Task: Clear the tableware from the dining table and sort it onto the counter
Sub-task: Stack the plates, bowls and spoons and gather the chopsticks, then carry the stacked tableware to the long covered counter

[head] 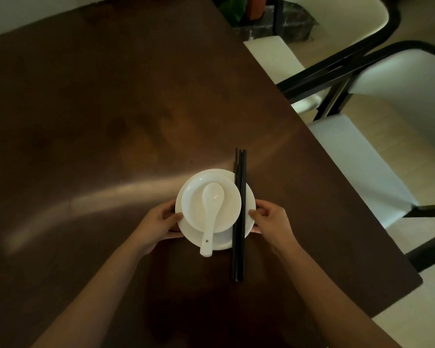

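While both hands hold it, left hand [161,223] and right hand [271,218] each keep a curled grip on the round white plate's [248,209] rim above the dark brown wooden tabletop [111,109]; a white bowl [229,204], white ceramic spoon [210,212] and 2 black chopsticks [239,214] sit on it.

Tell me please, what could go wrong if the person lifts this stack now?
The chopsticks lie loose across the plate rim and overhang both edges, so a tilt may roll them off. The spoon handle sticks out past the bowl and could slide out. The left hand and right hand hold only the plate edges; the bowl rests free and may shift.
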`<control>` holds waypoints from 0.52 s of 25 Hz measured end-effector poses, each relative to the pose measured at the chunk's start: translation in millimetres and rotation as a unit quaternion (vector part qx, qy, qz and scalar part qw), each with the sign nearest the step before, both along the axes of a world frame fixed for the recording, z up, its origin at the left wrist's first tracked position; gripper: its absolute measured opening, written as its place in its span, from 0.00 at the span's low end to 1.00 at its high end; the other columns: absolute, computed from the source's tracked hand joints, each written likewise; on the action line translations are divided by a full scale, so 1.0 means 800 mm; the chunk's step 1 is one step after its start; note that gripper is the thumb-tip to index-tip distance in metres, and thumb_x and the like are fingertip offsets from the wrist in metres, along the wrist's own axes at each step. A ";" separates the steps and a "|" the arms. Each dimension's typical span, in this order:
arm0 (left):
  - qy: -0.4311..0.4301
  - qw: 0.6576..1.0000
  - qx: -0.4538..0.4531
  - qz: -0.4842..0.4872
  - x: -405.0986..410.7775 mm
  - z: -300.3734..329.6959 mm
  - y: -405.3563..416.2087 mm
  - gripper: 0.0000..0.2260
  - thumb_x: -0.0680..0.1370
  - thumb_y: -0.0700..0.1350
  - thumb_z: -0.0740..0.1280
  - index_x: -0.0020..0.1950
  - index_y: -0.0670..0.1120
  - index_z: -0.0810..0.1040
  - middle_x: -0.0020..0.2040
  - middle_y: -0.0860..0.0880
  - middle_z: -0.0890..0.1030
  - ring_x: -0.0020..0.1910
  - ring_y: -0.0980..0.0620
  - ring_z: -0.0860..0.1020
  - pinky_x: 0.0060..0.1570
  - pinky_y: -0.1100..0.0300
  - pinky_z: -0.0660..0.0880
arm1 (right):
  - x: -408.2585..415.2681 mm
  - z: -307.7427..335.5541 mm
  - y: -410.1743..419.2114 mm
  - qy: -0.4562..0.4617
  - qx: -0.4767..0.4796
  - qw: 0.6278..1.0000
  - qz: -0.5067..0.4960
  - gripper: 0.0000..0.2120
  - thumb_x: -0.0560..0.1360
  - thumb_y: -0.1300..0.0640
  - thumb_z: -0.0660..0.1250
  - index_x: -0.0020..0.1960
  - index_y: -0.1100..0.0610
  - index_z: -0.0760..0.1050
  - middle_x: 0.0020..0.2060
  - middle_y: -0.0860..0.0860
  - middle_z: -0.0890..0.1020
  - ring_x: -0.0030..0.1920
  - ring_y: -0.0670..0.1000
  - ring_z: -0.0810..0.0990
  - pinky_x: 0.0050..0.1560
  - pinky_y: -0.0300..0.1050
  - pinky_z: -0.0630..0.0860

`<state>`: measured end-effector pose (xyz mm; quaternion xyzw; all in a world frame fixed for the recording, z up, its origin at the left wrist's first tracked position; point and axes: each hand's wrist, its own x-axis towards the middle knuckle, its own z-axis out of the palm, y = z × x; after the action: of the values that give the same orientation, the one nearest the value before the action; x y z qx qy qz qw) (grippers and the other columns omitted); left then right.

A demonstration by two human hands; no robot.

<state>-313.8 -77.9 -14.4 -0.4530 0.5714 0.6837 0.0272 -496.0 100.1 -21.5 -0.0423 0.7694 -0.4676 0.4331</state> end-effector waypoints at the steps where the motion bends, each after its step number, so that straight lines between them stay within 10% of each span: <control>1: 0.004 1.000 -0.002 0.000 -0.002 0.002 0.005 0.17 0.78 0.42 0.63 0.65 0.54 0.72 0.57 0.52 0.79 0.48 0.52 0.82 0.41 0.55 0.81 | -0.002 0.002 0.006 0.001 -0.002 1.000 -0.005 0.15 0.75 0.64 0.64 0.61 0.57 0.75 0.48 0.55 0.83 0.47 0.53 0.83 0.48 0.53 0.82; 13: 0.039 0.996 -0.032 -0.077 -0.105 0.091 0.105 0.20 0.77 0.39 0.64 0.68 0.51 0.69 0.52 0.44 0.80 0.45 0.46 0.83 0.39 0.53 0.82 | -0.070 0.078 0.146 0.010 -0.047 0.995 -0.091 0.13 0.75 0.64 0.65 0.59 0.57 0.76 0.43 0.50 0.82 0.45 0.50 0.83 0.38 0.43 0.83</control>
<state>-398.1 6.0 58.8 -0.3814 0.6266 0.6783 0.0432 -552.1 216.6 40.8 0.0032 0.7514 -0.5402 0.3788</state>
